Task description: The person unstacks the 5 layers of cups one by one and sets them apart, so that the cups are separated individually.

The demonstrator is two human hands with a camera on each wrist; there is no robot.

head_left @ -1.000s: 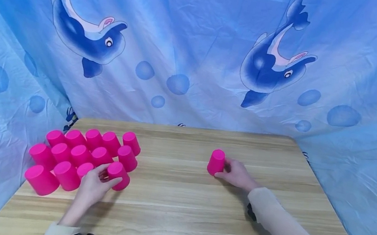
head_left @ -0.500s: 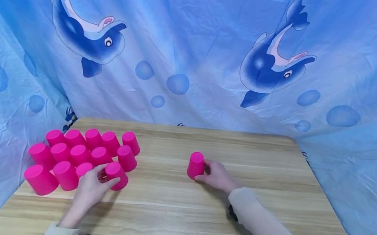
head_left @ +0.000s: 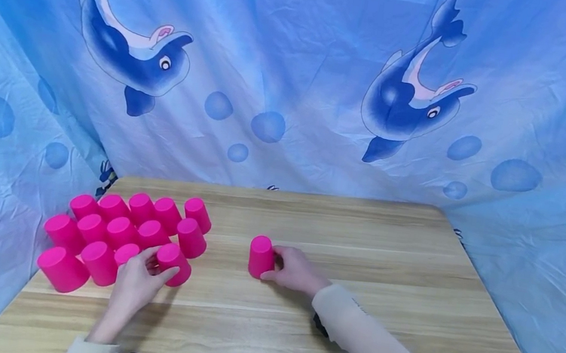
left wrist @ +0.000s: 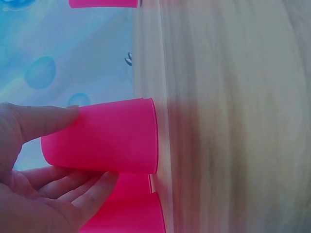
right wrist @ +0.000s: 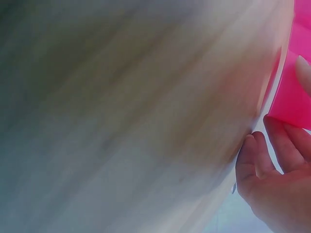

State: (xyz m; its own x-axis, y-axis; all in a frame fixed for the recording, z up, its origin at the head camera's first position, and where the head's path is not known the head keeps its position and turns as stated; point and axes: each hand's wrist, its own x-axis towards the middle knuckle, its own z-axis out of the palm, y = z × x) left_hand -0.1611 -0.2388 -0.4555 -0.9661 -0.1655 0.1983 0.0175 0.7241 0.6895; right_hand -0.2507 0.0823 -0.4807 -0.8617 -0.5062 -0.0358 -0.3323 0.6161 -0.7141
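Note:
My left hand [head_left: 134, 282] pinches a pink cup [head_left: 175, 269] that stands upside down at the right front of a cluster of like cups. In the left wrist view, the thumb lies along one side of this cup [left wrist: 107, 136] and the fingers along the other. Near the middle of the table, my right hand [head_left: 296, 272] grips a second pink cup [head_left: 260, 258] from its right side, also bottom up. Part of that cup [right wrist: 294, 97] shows at the right edge of the right wrist view, between thumb and fingers.
Several upside-down pink cups [head_left: 99, 263] stand in rows on the left of the wooden table [head_left: 362, 230]. One cup [head_left: 191, 239] stands just behind the left hand's cup. A blue dolphin-print curtain [head_left: 307, 83] hangs behind the table and at both sides.
My right hand has moved left and a little nearer with its cup, from right of centre to mid-table. The left hand and its cup have shifted only slightly left.

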